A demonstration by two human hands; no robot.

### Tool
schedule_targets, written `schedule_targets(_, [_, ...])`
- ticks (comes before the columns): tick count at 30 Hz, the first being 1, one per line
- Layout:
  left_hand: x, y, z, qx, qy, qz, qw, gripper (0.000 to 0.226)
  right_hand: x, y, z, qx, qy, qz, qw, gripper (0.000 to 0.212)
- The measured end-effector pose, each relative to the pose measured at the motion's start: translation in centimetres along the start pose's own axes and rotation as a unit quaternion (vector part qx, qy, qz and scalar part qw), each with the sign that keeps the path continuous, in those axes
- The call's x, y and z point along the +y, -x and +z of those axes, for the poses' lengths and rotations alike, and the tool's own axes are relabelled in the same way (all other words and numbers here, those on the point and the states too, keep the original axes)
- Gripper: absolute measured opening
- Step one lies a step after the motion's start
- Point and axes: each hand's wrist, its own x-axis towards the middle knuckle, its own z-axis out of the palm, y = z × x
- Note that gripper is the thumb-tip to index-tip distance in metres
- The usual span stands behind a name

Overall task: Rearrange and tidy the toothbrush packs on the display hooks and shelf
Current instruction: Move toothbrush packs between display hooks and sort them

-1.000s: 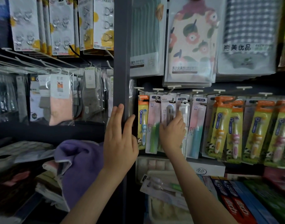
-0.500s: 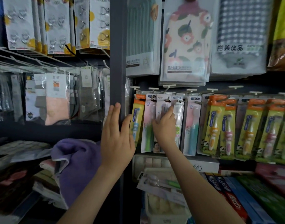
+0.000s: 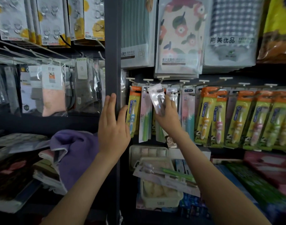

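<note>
Fingers (image 3: pixel 109 104) of your left hand (image 3: pixel 113 127) are lying straight and slightly spread against the dark upright post (image 3: pixel 112 62), holding nothing. Just to the right, your right hand (image 3: pixel 169 120) is pinching a clear toothbrush pack (image 3: pixel 156 98) by its lower half. That pack is tilting, its long axis leaning up and to the left, with its top sitting just below the white hook tip (image 3: pixel 162 78). You are probably going to need it upright before threading it on, and your right hand is the nearer one.

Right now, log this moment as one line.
left hand flat on shelf post | right hand grips toothbrush pack, tilted | loose pack lies below
</note>
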Motion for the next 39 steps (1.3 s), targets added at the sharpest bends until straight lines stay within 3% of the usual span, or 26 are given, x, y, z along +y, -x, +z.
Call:
schedule_targets(9, [-0.2,0.2,0.2,0.004,0.011,0.007,1.0,0.041,-1.2,3.0,-2.1,-0.006,-0.056,-0.029,0.998,0.081])
schedule_targets(19, [-0.2,0.2,0.1,-0.003,0.015,0.006,1.0,0.043,-1.4,2.7,-4.4,-0.043,-0.034,-0.063,0.997,0.078])
schedule_targets(24, [-0.2,0.2,0.1,0.004,0.02,0.009,1.0,0.041,-3.0,3.8,-5.1,-0.075,-0.17,-0.032,0.982,0.068])
schedule_targets(29, [-0.2,0.3,0.0,-0.004,0.019,0.009,1.0,0.043,-4.7,4.1,-5.5,-0.088,-0.198,-0.049,0.975,0.063])
schedule_targets(31, [0.0,0.2,-0.3,-0.011,0.021,0.009,1.0,0.044,-4.6,4.1,-5.6,-0.124,-0.171,-0.055,0.976,0.066])
schedule_targets(35, [0.1,0.5,-0.8,-0.032,-0.001,0.057,0.998,0.048,-0.9,5.0,-5.0,-0.181,0.018,-0.056,0.982,0.071])
schedule_targets(37, [0.0,1.3,-0.7,-0.06,-0.026,0.135,0.989,0.046,2.0,6.2,-4.3,-0.251,0.091,-0.035,0.963,0.074])
schedule_targets(39, [-0.2,2.1,-0.6,-0.085,-0.05,0.195,0.976,0.038,4.7,7.7,-3.2,-0.353,0.157,-0.008,0.922,0.075])
